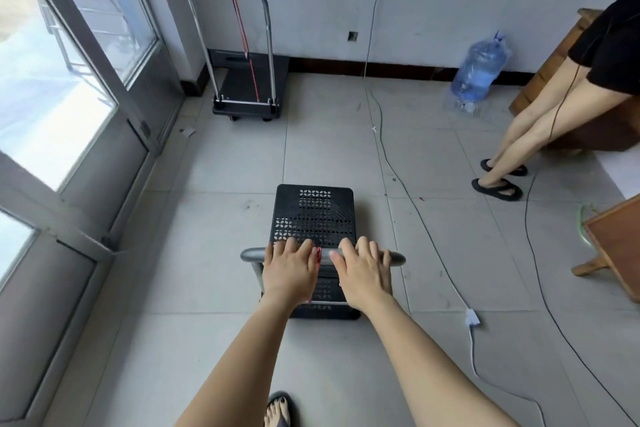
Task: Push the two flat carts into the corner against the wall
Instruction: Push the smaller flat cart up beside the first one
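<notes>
A black flat cart [313,215] with a perforated deck stands on the tiled floor right in front of me. Its silver handle bar [393,258] runs crosswise under my hands. My left hand [289,269] and my right hand [360,270] both grip that bar, side by side, with a red cord wound on the bar between them. A second black flat cart [249,87] with an upright silver handle stands in the far left corner, its deck against the wall. A red cord hangs down from that handle.
A glass door and window frame [86,135] line the left side. A blue water bottle [479,71] leans at the far wall. A person in sandals [502,180] stands at right by wooden furniture [613,246]. Cables [398,177] trail across the floor to the right of my cart.
</notes>
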The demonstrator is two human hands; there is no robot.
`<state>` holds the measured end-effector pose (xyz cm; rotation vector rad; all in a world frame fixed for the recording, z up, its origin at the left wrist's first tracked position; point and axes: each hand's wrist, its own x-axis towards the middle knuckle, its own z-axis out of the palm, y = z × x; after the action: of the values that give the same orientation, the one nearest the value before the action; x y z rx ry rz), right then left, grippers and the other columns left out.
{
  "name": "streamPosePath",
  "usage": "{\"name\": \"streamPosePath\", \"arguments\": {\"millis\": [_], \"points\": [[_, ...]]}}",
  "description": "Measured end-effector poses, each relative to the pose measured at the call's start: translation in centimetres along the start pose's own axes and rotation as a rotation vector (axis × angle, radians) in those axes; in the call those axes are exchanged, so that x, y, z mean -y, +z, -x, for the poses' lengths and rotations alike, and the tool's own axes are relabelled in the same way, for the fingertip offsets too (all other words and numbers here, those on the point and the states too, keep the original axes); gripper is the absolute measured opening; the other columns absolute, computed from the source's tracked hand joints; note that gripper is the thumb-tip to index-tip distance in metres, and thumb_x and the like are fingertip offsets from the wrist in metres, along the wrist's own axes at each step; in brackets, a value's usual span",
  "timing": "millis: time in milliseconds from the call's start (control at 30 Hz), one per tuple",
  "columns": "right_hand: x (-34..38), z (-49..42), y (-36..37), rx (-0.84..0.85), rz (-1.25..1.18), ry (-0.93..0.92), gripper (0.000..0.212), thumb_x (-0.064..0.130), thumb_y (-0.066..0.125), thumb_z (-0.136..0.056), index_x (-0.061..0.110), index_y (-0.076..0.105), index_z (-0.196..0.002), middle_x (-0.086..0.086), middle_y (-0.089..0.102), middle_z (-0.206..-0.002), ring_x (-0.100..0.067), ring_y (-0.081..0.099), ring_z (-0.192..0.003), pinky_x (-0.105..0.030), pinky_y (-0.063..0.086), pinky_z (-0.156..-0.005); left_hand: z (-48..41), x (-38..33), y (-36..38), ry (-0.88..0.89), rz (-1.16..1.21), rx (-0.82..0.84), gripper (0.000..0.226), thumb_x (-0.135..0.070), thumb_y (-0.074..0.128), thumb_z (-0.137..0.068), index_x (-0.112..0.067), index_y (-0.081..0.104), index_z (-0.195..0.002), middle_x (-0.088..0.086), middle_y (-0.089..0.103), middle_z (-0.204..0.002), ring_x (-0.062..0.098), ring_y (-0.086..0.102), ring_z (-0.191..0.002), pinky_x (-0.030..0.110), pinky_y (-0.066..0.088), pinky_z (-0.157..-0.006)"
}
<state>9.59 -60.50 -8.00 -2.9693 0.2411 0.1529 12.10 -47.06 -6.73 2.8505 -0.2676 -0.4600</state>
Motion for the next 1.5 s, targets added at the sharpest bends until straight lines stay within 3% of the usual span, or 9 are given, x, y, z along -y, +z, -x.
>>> {"name": "streamPosePath", "arguments": {"millis": [133, 400, 567, 667, 800, 967, 1233, 1367, 1500], "points": [[1.2, -6.8, -0.1, -0.073, 0.007, 0.037, 0.047, 0.048, 0.019, -0.088, 0.019, 0.055, -0.089, -0.010, 0.058, -0.086, -0.031, 0.056, -0.084, -0.052, 0.044, -0.082, -6.8, 0.8, -2.4, 0.014, 0.018, 0.031, 0.038, -0.035, 0.021, -0.103, -0.021, 0.046, -0.128, 0.006, 0.049, -0.131, 0.031, 0.039, -0.126, 0.044, 0.015, -0.117], [1.0, -21.3, -1.7, -0.080, 0.009, 0.033, 0.055, 0.051, 0.010, -0.087, 0.020, 0.054, -0.098, -0.009, 0.058, -0.096, -0.031, 0.053, -0.092, -0.051, 0.038, -0.090, -21.1, 0.4, -6.6, 0.041, 0.009, 0.055, 0.038, -0.036, 0.020, -0.102, -0.020, 0.046, -0.125, 0.006, 0.049, -0.128, 0.030, 0.039, -0.126, 0.044, 0.015, -0.118], [-0.1, -31.7, -2.5, -0.122, 0.018, 0.038, 0.049, 0.050, 0.017, -0.088, 0.021, 0.056, -0.093, -0.008, 0.059, -0.090, -0.030, 0.056, -0.088, -0.052, 0.043, -0.087, -30.8, -0.9, -9.3, 0.039, 0.008, 0.047, 0.040, -0.036, 0.018, -0.102, -0.020, 0.045, -0.127, 0.005, 0.049, -0.129, 0.030, 0.040, -0.125, 0.043, 0.016, -0.117], [-1.0, -37.7, -2.9, -0.166, 0.030, 0.029, 0.041, 0.048, 0.026, -0.089, 0.022, 0.057, -0.088, -0.007, 0.059, -0.081, -0.029, 0.058, -0.078, -0.052, 0.048, -0.078, -36.9, -1.5, -10.5, 0.041, -0.034, 0.055, 0.054, -0.038, 0.005, -0.096, -0.020, 0.044, -0.129, 0.004, 0.047, -0.131, 0.032, 0.040, -0.123, 0.046, 0.018, -0.116], [-1.6, -45.4, -3.8, -0.188, 0.027, 0.034, 0.043, 0.048, 0.025, -0.089, 0.021, 0.058, -0.089, -0.008, 0.059, -0.082, -0.030, 0.058, -0.078, -0.052, 0.047, -0.079, -44.8, -1.9, -12.1, 0.077, -0.057, 0.037, 0.086, -0.042, -0.017, -0.073, -0.019, 0.045, -0.128, 0.004, 0.047, -0.132, 0.032, 0.040, -0.121, 0.050, 0.019, -0.113], [-1.8, -54.7, -4.7, -0.212, 0.036, 0.017, 0.040, 0.048, 0.026, -0.091, 0.021, 0.055, -0.086, -0.008, 0.057, -0.081, -0.031, 0.055, -0.077, -0.050, 0.045, -0.076, -53.8, -2.7, -15.1, 0.004, 0.010, 0.054, 0.040, -0.034, 0.018, -0.102, -0.019, 0.045, -0.127, 0.005, 0.047, -0.129, 0.031, 0.040, -0.123, 0.046, 0.018, -0.117], [-3.0, -69.5, -7.2, -0.194, 0.114, 0.035, 0.036, 0.046, 0.028, -0.090, 0.022, 0.054, -0.084, -0.004, 0.057, -0.075, -0.027, 0.056, -0.070, -0.047, 0.049, -0.068, -67.8, -4.2, -19.2, 0.033, 0.008, 0.049, 0.039, -0.036, 0.018, -0.103, -0.020, 0.046, -0.124, 0.004, 0.049, -0.126, 0.027, 0.041, -0.123, 0.043, 0.019, -0.116], [-3.0, -76.7, -8.2, -0.198, 0.100, 0.032, 0.037, 0.046, 0.027, -0.091, 0.023, 0.054, -0.083, -0.004, 0.057, -0.075, -0.027, 0.057, -0.071, -0.047, 0.049, -0.069, -74.9, -4.4, -21.7, 0.045, -0.016, 0.068, 0.051, -0.041, 0.005, -0.098, -0.021, 0.045, -0.122, 0.004, 0.050, -0.126, 0.027, 0.042, -0.122, 0.044, 0.021, -0.115], [-3.1, -83.5, -9.1, -0.146, 0.081, 0.030, 0.049, 0.052, 0.016, -0.094, 0.022, 0.054, -0.085, -0.005, 0.058, -0.078, -0.029, 0.057, -0.075, -0.049, 0.049, -0.072, -81.7, -4.7, -23.5, 0.035, 0.014, 0.088, 0.038, -0.038, 0.016, -0.102, -0.020, 0.047, -0.117, 0.006, 0.052, -0.124, 0.027, 0.043, -0.121, 0.044, 0.022, -0.114]]}}
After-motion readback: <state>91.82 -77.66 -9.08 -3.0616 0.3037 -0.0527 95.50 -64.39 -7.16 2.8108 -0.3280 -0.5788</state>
